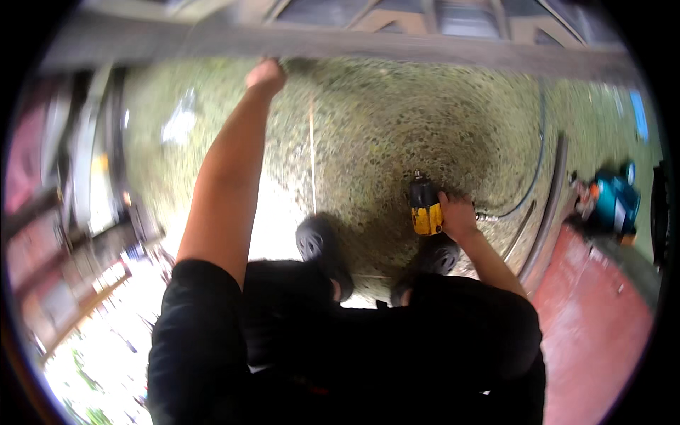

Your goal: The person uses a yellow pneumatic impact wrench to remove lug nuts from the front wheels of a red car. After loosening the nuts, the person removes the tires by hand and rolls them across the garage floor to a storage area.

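A yellow and black impact wrench [425, 207] is in my right hand [458, 215], its black nose with a square metal drive pointing away from me. My fingers wrap the wrench's handle, which is mostly hidden behind the hand. My left arm stretches far forward, and my left hand [267, 75] is closed at the lower edge of a long dark beam [340, 44]. Motion blur and the beam partly hide those fingertips. Beneath the wrench lies a speckled pebbled floor [375, 134].
A thin blue hose [540, 152] curves along the floor to a fitting beside my right hand. Further right are a dark pipe [551, 205], a teal machine [615, 204] and a red surface [588, 297]. My dark shoes [319, 244] stand on the floor below. Cluttered shelving [78, 262] lines the left.
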{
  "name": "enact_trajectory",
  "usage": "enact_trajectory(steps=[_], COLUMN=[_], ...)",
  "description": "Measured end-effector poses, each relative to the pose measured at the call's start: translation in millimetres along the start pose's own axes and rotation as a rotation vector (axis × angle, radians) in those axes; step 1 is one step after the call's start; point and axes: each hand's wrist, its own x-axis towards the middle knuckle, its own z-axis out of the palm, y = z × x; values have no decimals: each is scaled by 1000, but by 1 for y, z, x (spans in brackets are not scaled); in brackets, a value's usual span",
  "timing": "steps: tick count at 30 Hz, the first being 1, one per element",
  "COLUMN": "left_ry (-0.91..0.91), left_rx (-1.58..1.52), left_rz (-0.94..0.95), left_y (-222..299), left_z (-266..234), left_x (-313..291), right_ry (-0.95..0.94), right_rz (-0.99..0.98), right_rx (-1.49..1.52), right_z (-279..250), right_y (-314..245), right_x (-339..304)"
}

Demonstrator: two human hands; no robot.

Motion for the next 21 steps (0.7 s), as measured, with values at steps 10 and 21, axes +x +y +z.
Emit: enact_trajectory(steps=[10, 21], left_ry=[374, -117], left_rx=[165, 149], left_rz=[398, 821], left_y=[68, 75], left_z=[-16, 87], left_x=[109, -157], right_ry=[-10, 31], right_rz=[-3, -20], right_rx=[135, 75], right_z=[-6, -12], right_y=[75, 58], right_x=[25, 7])
